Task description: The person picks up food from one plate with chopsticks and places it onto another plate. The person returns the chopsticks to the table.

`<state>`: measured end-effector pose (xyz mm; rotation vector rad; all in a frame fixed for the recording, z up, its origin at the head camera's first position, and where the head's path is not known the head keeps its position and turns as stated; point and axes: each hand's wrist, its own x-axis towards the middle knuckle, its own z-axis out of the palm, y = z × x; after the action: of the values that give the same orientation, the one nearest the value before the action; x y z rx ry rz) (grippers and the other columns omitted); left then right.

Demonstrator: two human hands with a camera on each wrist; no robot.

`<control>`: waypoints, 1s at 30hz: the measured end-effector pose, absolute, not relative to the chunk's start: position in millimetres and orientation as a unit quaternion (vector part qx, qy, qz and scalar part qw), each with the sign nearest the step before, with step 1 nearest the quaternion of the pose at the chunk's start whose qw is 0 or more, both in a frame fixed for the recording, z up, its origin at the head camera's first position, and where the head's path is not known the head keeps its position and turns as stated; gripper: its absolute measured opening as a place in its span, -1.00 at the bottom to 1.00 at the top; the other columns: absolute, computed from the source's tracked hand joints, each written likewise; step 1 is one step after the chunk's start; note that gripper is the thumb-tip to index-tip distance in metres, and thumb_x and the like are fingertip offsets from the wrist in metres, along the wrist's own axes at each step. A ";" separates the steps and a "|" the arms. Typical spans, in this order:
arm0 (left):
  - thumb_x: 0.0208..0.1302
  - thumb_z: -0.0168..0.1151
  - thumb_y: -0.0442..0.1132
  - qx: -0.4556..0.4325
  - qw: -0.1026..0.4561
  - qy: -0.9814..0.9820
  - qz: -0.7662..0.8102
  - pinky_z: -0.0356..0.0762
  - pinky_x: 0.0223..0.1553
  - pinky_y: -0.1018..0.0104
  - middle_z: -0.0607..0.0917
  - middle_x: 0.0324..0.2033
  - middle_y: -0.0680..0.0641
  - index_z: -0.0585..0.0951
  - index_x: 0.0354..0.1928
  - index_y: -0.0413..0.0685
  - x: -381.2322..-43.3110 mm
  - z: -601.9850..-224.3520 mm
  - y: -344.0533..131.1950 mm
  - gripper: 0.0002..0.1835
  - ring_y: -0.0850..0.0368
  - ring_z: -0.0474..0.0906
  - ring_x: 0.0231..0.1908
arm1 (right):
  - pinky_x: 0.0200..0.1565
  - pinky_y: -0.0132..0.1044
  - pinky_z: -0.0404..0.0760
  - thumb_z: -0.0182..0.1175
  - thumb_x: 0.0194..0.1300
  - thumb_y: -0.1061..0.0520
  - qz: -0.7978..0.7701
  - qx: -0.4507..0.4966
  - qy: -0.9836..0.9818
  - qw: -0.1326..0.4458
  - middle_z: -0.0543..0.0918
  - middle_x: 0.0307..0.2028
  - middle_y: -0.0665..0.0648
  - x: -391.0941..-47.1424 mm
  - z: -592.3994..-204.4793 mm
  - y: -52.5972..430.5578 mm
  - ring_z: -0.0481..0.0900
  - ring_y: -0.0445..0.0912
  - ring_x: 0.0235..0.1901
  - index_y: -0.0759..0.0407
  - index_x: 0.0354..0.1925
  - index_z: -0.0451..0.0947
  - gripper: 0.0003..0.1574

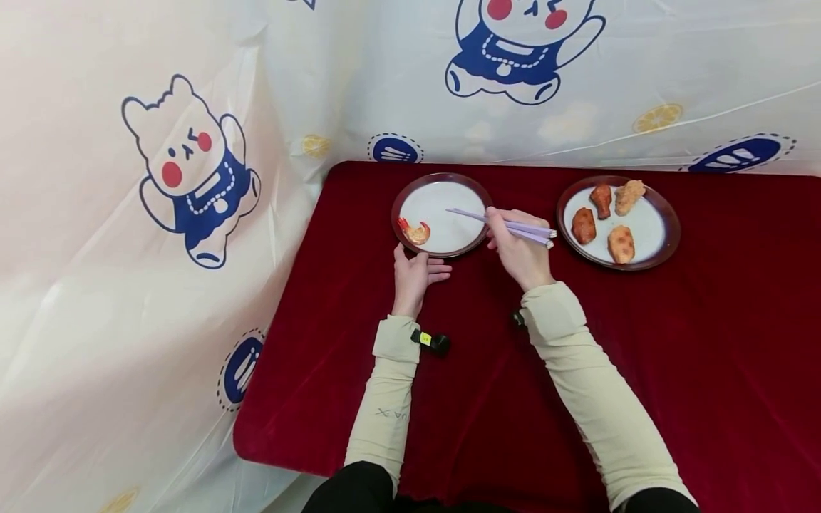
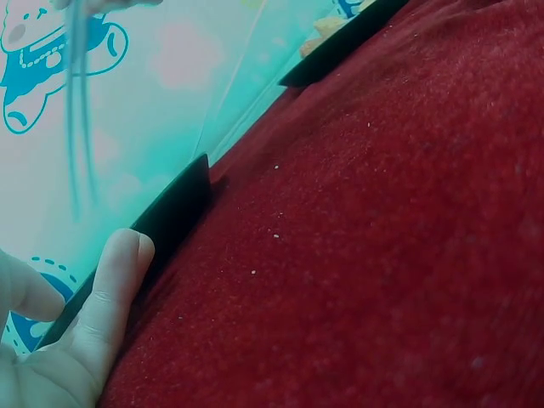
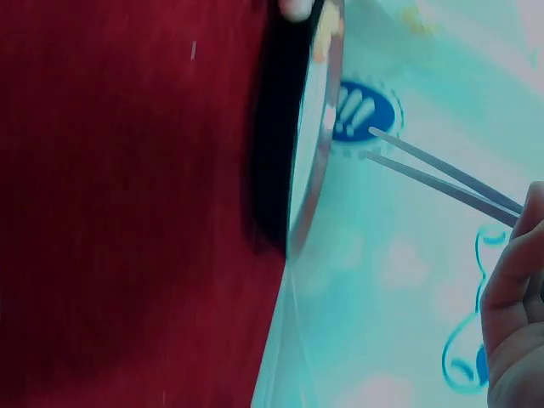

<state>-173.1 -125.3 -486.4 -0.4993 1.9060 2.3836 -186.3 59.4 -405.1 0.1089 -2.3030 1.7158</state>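
Observation:
My right hand (image 1: 518, 249) holds a pair of lilac chopsticks (image 1: 532, 230), their tips above the left plate (image 1: 442, 249), with nothing between them. In the right wrist view the chopstick (image 3: 442, 183) tips stand slightly apart. A curled shrimp (image 1: 417, 232) with a red tail lies on that white, brown-rimmed plate, towards its lower left. At the plate's near edge, my left hand (image 1: 413, 279) rests with fairly straight fingers; the left wrist view has fingertips (image 2: 127, 246) against the dark outer side.
To the right stands a second brown-rimmed plate (image 1: 648, 261) carrying several fried chicken pieces (image 1: 621, 244). Dark red cloth (image 1: 474, 399) covers the table. A white curtain (image 1: 359, 78) with cartoon prints hangs behind and along the left.

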 end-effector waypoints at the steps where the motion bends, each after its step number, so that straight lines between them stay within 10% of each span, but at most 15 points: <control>1: 0.41 -0.15 -0.34 -0.161 0.025 0.616 0.770 0.77 -0.23 0.12 0.67 -0.22 -0.32 -0.35 0.53 0.03 -173.0 -486.7 -125.2 -0.18 0.05 0.74 -0.43 | -0.62 -0.52 0.57 0.15 0.35 -0.08 0.589 0.025 -0.796 0.136 0.68 -0.53 0.33 -186.0 -404.1 66.0 0.58 -0.26 -0.68 0.26 -0.31 0.74 -0.54; 13: 0.40 -0.16 -0.37 -0.159 0.028 0.609 0.776 0.77 -0.23 0.11 0.66 -0.21 -0.33 -0.36 0.53 0.02 -172.5 -485.2 -124.9 -0.17 0.04 0.74 -0.44 | -0.64 -0.63 0.44 0.09 0.35 -0.15 0.510 -0.078 -0.838 0.179 0.53 -0.74 -0.36 -178.8 -393.4 161.2 0.52 -0.45 -0.71 0.26 -0.34 0.74 -0.47; 30: 0.40 -0.15 -0.37 -0.159 0.028 0.608 0.777 0.77 -0.22 0.12 0.66 -0.23 -0.29 -0.37 0.53 0.02 -172.0 -486.2 -126.1 -0.16 0.05 0.73 -0.44 | -0.66 -0.65 0.45 0.02 0.39 -0.15 0.481 -0.181 -0.846 0.141 0.51 -0.73 -0.42 -170.5 -395.7 240.0 0.50 -0.48 -0.71 0.12 -0.20 0.67 -0.55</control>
<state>-172.0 -126.1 -486.2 -0.4905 1.8766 2.3996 -170.5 240.0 -395.7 -0.5220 -2.4437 1.3884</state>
